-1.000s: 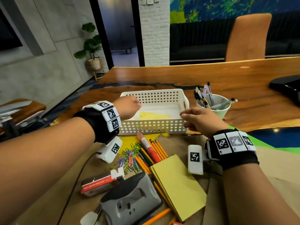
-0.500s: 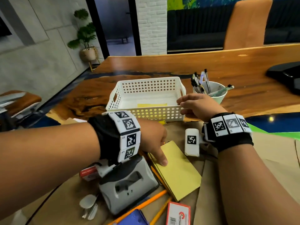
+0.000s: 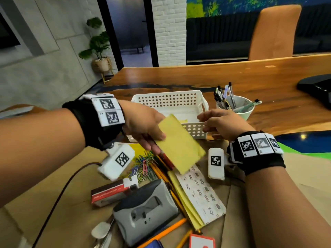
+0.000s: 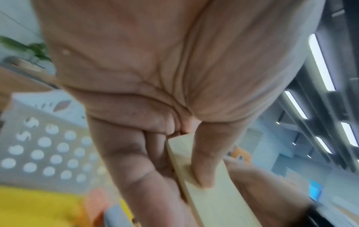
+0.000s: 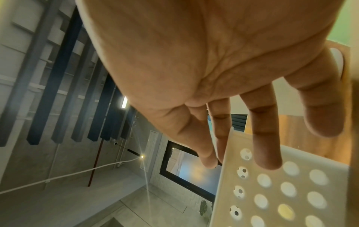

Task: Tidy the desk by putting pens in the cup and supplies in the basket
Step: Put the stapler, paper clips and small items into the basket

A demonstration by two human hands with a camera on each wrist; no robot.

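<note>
My left hand point(image 3: 148, 133) pinches a yellow pad of sticky notes point(image 3: 180, 144) between thumb and fingers and holds it lifted just in front of the white perforated basket point(image 3: 170, 100). The left wrist view shows the thumb point(image 4: 205, 161) pressed on the pad point(image 4: 213, 199). My right hand point(image 3: 220, 122) hovers at the basket's right front corner point(image 5: 272, 184), fingers point(image 5: 266, 138) relaxed and holding nothing. A white cup point(image 3: 238, 108) with several pens stands right of the basket. Pencils point(image 3: 161, 174), a red marker and coloured paper clips point(image 3: 143, 163) lie below the lifted pad.
On the brown paper near me lie a grey hole punch point(image 3: 145, 210), a red and brown staple box point(image 3: 109, 194), a second yellow pad with a printed card point(image 3: 198, 194), loose pencils and a small red-edged box point(image 3: 202, 242). A black object point(image 3: 317, 86) sits far right.
My left hand has picked the yellow pad up off the pile and raised it toward the basket, uncovering the printed card beneath. My right hand stayed by the basket's corner.
</note>
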